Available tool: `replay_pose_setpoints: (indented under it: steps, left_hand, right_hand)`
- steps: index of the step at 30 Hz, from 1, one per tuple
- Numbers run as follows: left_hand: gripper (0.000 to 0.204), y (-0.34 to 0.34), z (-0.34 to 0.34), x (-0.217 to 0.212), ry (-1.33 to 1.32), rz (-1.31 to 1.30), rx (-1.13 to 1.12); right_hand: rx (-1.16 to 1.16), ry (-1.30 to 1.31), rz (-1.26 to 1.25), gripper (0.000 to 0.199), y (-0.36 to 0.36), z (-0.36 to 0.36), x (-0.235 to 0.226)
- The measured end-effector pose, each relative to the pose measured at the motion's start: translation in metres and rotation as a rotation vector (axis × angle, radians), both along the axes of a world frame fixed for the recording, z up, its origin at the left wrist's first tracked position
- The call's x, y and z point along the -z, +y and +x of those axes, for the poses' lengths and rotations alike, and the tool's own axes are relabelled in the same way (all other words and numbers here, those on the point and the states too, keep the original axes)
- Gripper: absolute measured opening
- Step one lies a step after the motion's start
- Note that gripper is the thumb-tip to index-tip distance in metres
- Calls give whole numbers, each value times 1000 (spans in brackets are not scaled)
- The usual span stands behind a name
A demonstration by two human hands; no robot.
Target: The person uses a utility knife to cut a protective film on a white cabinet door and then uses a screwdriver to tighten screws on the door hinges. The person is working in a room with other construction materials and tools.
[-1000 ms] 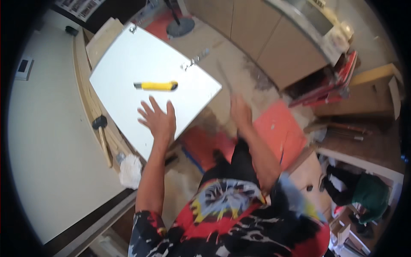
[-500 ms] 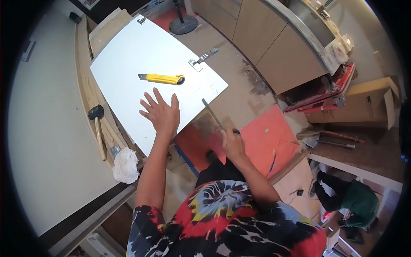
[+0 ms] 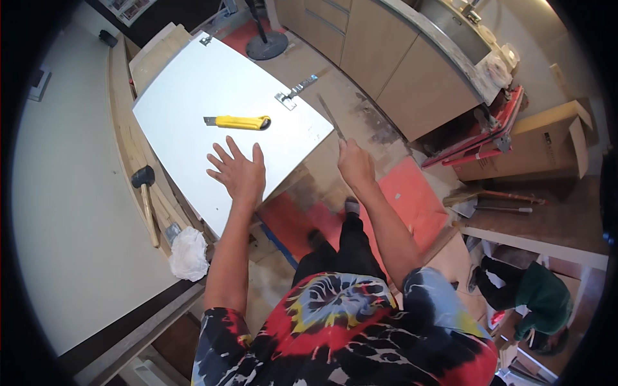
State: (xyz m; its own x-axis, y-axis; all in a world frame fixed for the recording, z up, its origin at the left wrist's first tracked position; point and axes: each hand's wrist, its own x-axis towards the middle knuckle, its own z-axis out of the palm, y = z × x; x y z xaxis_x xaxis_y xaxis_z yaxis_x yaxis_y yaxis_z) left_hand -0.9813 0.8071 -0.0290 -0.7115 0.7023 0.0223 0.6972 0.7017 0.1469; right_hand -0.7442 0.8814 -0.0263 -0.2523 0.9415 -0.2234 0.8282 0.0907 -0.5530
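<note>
A white cabinet door panel (image 3: 174, 96) lies before me, with one hinge (image 3: 284, 100) on its right edge and another hinge (image 3: 205, 41) at its far corner. My left hand (image 3: 242, 177) rests flat on the panel, fingers spread. Just beyond those fingers lies a yellow utility knife (image 3: 242, 122), its blade pointing left. Off the panel's right edge, my right hand (image 3: 356, 165) is closed around a long, thin metal file (image 3: 331, 116). The file points away from me, its tip near the right-hand hinge; its handle is hidden in my fist.
Left of the panel are wooden strips, a rubber mallet (image 3: 143, 176) and a white crumpled bag (image 3: 188, 255). Cabinets (image 3: 380, 64) with a sink stand at the far right. A cardboard box (image 3: 528, 151) sits nearer on the right. Another person (image 3: 544, 296) crouches at lower right.
My right hand has moved away from me and slightly right along the panel's edge, carrying the file with it. My left hand keeps its place on the panel. The view has shifted slightly.
</note>
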Motion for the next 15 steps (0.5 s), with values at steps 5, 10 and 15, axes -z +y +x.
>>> replay_pose_setpoints:
  steps: [5, 10, 15]
  left_hand:
    - [79, -6, -8, 2, 17, -15, -26]
    - [79, 3, -4, 4, -22, -4, -9]
    - [76, 5, -6, -6, -56, 14, -47]
  right_hand:
    - [-135, -33, 34, 35, -88, 4, 17]
    - [0, 18, 22, 36, -25, 4, 5]
    - [-167, 21, 131, 29, -84, -10, 52]
